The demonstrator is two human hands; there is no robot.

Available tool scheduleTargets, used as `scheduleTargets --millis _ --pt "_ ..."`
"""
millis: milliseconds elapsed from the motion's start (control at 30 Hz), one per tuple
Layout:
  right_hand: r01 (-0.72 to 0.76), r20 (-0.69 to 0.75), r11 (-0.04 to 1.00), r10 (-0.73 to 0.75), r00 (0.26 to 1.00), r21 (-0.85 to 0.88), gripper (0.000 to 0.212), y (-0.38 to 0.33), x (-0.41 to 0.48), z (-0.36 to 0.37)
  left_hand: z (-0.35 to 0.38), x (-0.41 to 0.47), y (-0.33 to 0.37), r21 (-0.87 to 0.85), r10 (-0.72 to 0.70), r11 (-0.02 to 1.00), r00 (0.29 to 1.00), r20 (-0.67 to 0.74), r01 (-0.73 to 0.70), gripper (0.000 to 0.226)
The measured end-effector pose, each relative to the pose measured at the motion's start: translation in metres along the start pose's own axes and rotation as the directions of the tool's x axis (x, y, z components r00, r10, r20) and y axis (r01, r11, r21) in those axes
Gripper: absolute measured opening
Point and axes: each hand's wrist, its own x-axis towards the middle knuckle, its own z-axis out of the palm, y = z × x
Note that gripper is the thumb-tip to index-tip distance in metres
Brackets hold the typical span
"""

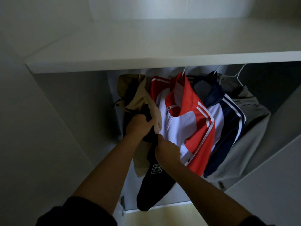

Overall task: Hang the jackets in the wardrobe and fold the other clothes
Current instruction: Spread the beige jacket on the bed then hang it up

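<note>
I see wardrobe (146,64) with beige jacket (140,98), red jacket (192,115), navy jacket (228,118), grey jacket (254,115) hung inside. Both clamped on black garment (151,190): left grip (138,126), right grip (167,149).

White wardrobe (146,46), pale floor (162,216), dim light
</note>
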Motion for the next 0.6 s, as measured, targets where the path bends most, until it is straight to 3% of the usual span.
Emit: scheduleTargets --millis 67,133,300,333,433,533,600 --pt "-0.018 -0.026 0.999 0.019 0.999 0.038 0.033 -0.003 -0.008 0.004 0.004 0.003 -0.002 -0.113 -0.073 0.989 0.985 0.156 0.092 0.034" --pt "-0.028 0.008 0.997 0.028 1.0 0.075 0.036 -0.007 -0.012 0.011 0.005 0.003 -0.001 -0.063 -0.056 0.996 0.993 0.108 0.063 0.027" --pt "-0.053 0.102 0.963 0.027 0.994 0.264 0.042 -0.004 -0.007 0.019 0.001 -0.004 -0.013 0.062 -0.027 0.998 0.998 0.055 0.024 0.033" --pt "-0.048 0.077 0.948 0.025 0.997 0.316 0.041 -0.001 -0.011 0.018 0.0 -0.009 -0.016 0.074 -0.025 0.997 0.998 0.065 0.02 0.031" --pt "0.033 -0.184 0.905 0.051 0.982 0.424 0.031 0.016 -0.024 0.018 0.004 -0.034 -0.026 0.009 -0.03 1.0 0.999 0.023 0.03 0.021" --pt "-0.112 0.008 0.827 0.13 0.992 0.551 0.024 0.036 -0.056 0.005 0.015 -0.083 -0.033 -0.133 0.002 0.991 0.987 -0.163 -0.024 0.015" --pt "-0.138 0.032 0.79 0.148 0.988 0.598 0.024 0.052 -0.082 -0.005 0.027 -0.121 -0.031 -0.221 0.036 0.972 0.984 -0.173 -0.074 0.01"
